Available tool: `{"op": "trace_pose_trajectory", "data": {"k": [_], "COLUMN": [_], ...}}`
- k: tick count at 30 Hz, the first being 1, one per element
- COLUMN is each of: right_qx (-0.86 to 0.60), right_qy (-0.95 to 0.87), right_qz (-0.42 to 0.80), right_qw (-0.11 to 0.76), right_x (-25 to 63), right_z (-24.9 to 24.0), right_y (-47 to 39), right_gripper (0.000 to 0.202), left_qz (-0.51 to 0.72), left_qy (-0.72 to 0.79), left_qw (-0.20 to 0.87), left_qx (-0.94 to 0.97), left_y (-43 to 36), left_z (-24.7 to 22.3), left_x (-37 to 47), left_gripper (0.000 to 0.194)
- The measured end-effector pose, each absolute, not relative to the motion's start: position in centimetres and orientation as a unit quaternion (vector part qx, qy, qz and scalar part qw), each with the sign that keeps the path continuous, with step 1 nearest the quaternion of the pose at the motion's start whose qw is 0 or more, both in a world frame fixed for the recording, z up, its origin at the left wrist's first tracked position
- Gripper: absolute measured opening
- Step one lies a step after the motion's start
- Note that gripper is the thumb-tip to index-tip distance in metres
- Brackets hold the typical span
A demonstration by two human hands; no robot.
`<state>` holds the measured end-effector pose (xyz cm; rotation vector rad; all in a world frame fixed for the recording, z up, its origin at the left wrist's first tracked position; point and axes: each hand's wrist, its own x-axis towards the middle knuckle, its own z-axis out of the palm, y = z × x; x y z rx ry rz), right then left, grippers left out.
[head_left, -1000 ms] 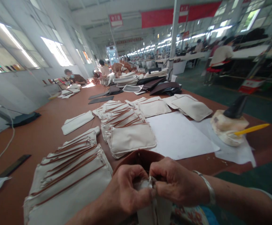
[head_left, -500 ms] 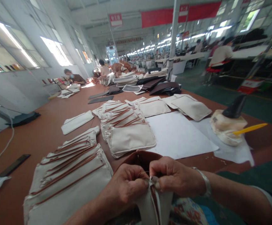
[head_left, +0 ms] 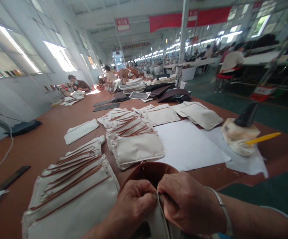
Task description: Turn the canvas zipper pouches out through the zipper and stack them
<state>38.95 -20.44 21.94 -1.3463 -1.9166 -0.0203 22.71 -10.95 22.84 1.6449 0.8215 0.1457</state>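
Low in front of me, both hands pinch a cream fabric pocket piece [head_left: 156, 217] at its upper edge. My left hand [head_left: 135, 204] grips the left side of the seam, thumb pressed on top. Just across the seam, my right hand [head_left: 192, 202] is closed on the same edge, its fingers curled and its fingertips partly hidden. Brown material [head_left: 131, 174] stands up in a curve behind both hands. Left of them lies a fanned row of cream pocket pieces [head_left: 76, 205] with brown edging. Another stack of such pieces [head_left: 140, 146] lies beyond my hands.
A white sheet [head_left: 191, 142] lies right of the stack. Farther right are a stained container with a black top [head_left: 240, 129] and a yellow-handled tool [head_left: 263, 138]. Dark panels [head_left: 173, 94] are piled at the back. A dark flat bar [head_left: 13, 177] lies left. Other people sit farther off.
My right hand has turned over the edge, its fingers now curled down and hiding more of the seam. My left hand has shifted slightly down and left. More brown material shows behind.
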Motion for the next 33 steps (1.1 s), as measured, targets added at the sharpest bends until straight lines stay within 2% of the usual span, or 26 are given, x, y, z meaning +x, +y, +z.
{"op": "trace_pose_trajectory", "data": {"k": [2,3,5,8,11,13,16,19,21,24,33], "right_qx": [-0.533,-0.547,-0.58,-0.548,-0.49,-0.49,-0.522,-0.558,-0.571,-0.57,-0.565], "right_qy": [-0.755,-0.743,-0.683,-0.533,-0.426,-0.433,-0.499,-0.549,-0.574,-0.589,-0.629], "right_qz": [-0.01,0.028,0.183,0.465,0.587,0.582,0.52,0.451,0.416,0.404,0.367], "right_qw": [0.382,0.385,0.404,0.447,0.483,0.482,0.457,0.429,0.415,0.405,0.389], "right_x": [38.8,38.8,38.9,39.3,39.7,39.9,40.0,39.9,39.7,39.5,39.0], "right_z": [21.5,21.3,21.1,21.2,21.6,21.9,22.4,22.9,23.2,23.7,24.5], "right_y": [-20.2,-20.0,-19.6,-19.3,-19.2,-19.4,-19.7,-19.8,-19.9,-20.1,-20.5], "right_gripper": [0.013,0.012,0.008,0.008,0.017,0.019,0.018,0.013,0.01,0.009,0.013], "left_qz": [0.084,0.092,0.094,0.073,0.101,0.188,0.318,0.326,0.311,0.299,0.275], "left_qy": [0.353,0.353,0.351,0.328,0.305,0.263,0.171,0.155,0.16,0.164,0.17], "left_qw": [0.567,0.551,0.542,0.591,0.591,0.529,0.341,0.14,0.071,0.02,-0.012], "left_qx": [0.739,0.751,0.758,0.734,0.74,0.785,0.868,0.922,0.934,0.94,0.946], "left_y": [-11.2,-11.3,-11.4,-11.0,-10.3,-10.2,-10.8,-11.7,-12.2,-12.4,-12.7], "left_z": [22.5,22.4,22.5,22.9,23.6,24.2,25.4,26.5,26.8,26.9,25.4], "left_x": [22.7,22.7,22.7,22.5,22.3,22.0,21.7,21.9,22.1,22.3,21.4], "left_gripper": [0.015,0.015,0.014,0.017,0.02,0.015,0.004,0.009,0.01,0.019,0.017]}}
